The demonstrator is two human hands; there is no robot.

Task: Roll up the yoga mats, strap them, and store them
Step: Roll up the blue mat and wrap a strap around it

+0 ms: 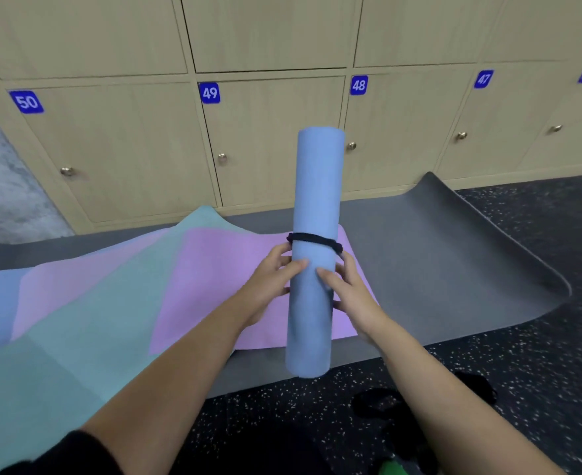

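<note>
Both hands grip the rolled blue mat (317, 200): left hand (272, 279), right hand (347, 289). Black strap (313, 240) wraps it just above them.

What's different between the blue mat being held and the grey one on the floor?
The blue mat is rolled into a tube; the grey mat lies spread out. The blue mat has a dark strap round it; the grey mat shows none. The left hand and right hand grip the blue mat; the grey mat rests on the floor. Both are yoga mats.
</note>
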